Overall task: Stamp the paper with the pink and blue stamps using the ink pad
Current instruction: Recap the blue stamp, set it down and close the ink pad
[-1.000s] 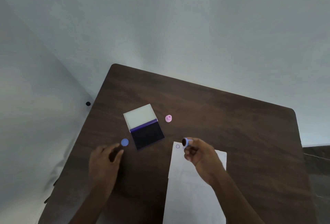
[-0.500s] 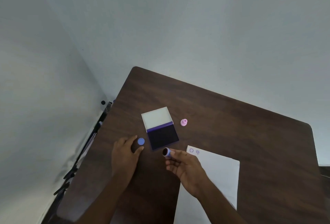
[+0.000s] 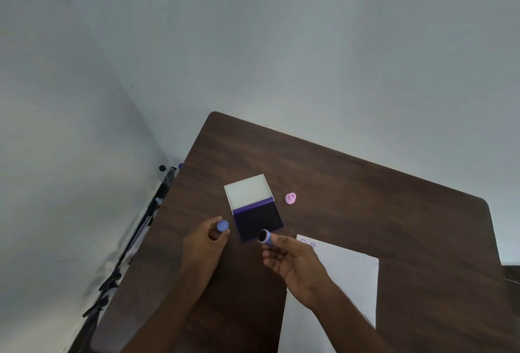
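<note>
My right hand holds the blue stamp by its body, inked face turned left, just off the near right corner of the ink pad. The open ink pad lies mid-table, dark ink surface near me, pale lid flipped away. My left hand pinches the blue stamp cap between thumb and fingers, left of the pad. The pink stamp stands to the right of the pad's lid. The white paper lies to the right, with two small purple prints at its far left corner.
The dark wooden table sits in a corner against pale walls. Dark stands and cables fill the gap beside its left edge.
My right hand carried the blue stamp from the paper's top corner leftward to beside the ink pad. My left hand picked up the blue cap. A second print shows on the paper.
</note>
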`<state>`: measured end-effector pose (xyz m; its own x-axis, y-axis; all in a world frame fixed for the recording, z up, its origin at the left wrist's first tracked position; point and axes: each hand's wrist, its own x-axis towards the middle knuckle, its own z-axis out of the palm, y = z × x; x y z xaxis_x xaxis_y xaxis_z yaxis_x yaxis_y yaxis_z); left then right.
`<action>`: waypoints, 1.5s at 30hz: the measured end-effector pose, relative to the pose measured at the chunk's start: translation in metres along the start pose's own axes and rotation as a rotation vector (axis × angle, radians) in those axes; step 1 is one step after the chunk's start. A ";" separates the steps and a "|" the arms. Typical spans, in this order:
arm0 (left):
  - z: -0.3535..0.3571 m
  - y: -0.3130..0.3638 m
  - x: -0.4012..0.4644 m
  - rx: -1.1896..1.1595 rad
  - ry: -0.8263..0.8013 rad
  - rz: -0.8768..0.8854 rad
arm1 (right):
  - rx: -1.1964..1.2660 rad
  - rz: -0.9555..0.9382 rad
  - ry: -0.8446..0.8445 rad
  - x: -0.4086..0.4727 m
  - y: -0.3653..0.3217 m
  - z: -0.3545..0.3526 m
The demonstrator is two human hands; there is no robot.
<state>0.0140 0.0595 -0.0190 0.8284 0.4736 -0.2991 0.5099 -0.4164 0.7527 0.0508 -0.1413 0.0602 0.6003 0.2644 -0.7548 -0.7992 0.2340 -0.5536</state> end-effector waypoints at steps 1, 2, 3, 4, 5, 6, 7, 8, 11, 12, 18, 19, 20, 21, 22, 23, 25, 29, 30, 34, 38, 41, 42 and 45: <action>-0.002 0.004 -0.003 -0.048 -0.021 -0.017 | 0.004 0.002 0.001 0.000 0.000 0.001; -0.004 0.008 -0.006 -0.093 -0.046 -0.030 | 0.009 0.005 0.003 0.001 0.000 0.002; -0.006 0.012 -0.010 -0.127 -0.072 -0.034 | 0.011 0.009 0.005 0.002 0.001 0.003; -0.007 0.015 -0.014 -0.150 -0.099 -0.034 | 0.010 0.012 0.004 0.002 0.001 0.005; -0.008 0.018 -0.017 -0.168 -0.128 -0.038 | 0.009 0.014 0.001 0.004 0.002 0.006; -0.009 0.021 -0.020 -0.188 -0.160 -0.045 | 0.009 0.013 -0.004 0.004 0.002 0.007; -0.010 0.024 -0.022 -0.214 -0.189 -0.049 | 0.010 0.009 -0.010 0.005 0.003 0.008; -0.011 0.026 -0.025 -0.247 -0.214 -0.053 | 0.006 0.002 -0.017 0.006 0.003 0.009; -0.015 0.029 -0.034 -0.381 -0.228 -0.115 | -0.012 -0.015 -0.037 0.007 0.005 0.010; -0.017 0.028 -0.037 -0.440 -0.214 -0.136 | -0.019 -0.021 -0.044 0.007 0.005 0.010; -0.022 0.023 -0.034 -1.070 -0.185 -0.393 | -0.046 -0.033 -0.050 0.008 0.008 0.013; -0.022 0.022 -0.033 -1.141 -0.183 -0.429 | -0.046 -0.031 -0.045 0.008 0.009 0.012; -0.023 0.021 -0.031 -1.176 -0.181 -0.454 | -0.046 -0.029 -0.042 0.008 0.009 0.012; -0.024 0.020 -0.029 -1.180 -0.186 -0.465 | -0.047 -0.028 -0.040 0.008 0.009 0.012; -0.026 0.020 -0.028 -1.162 -0.200 -0.471 | -0.047 -0.027 -0.040 0.008 0.009 0.012; -0.027 0.020 -0.026 -1.101 -0.221 -0.457 | -0.045 -0.027 -0.040 0.008 0.008 0.012; -0.030 0.020 -0.026 -0.792 -0.272 -0.337 | -0.047 -0.036 -0.039 0.008 0.006 0.011; -0.032 0.023 -0.028 -0.364 -0.369 -0.093 | -0.078 -0.063 -0.038 0.008 0.004 0.008; -0.033 0.025 -0.028 -0.345 -0.399 -0.051 | -0.089 -0.066 -0.037 0.008 0.005 0.007; -0.033 0.031 -0.028 -0.343 -0.400 0.051 | -0.135 -0.060 -0.039 0.012 0.010 0.008; -0.030 0.031 -0.029 -0.324 -0.387 0.065 | -0.165 -0.054 -0.035 0.015 0.016 0.010; -0.025 0.030 -0.031 -0.331 -0.374 0.065 | -0.174 -0.076 -0.044 0.016 0.018 0.010; -0.024 0.030 -0.032 -0.328 -0.370 0.056 | -0.189 -0.083 -0.044 0.016 0.019 0.010; -0.021 0.030 -0.034 -0.326 -0.360 0.034 | -0.276 -0.099 -0.024 0.018 0.020 0.010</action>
<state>-0.0034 0.0467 0.0260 0.9000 0.1416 -0.4121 0.4300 -0.1348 0.8927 0.0459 -0.1225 0.0391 0.6737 0.2756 -0.6857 -0.7128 -0.0029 -0.7014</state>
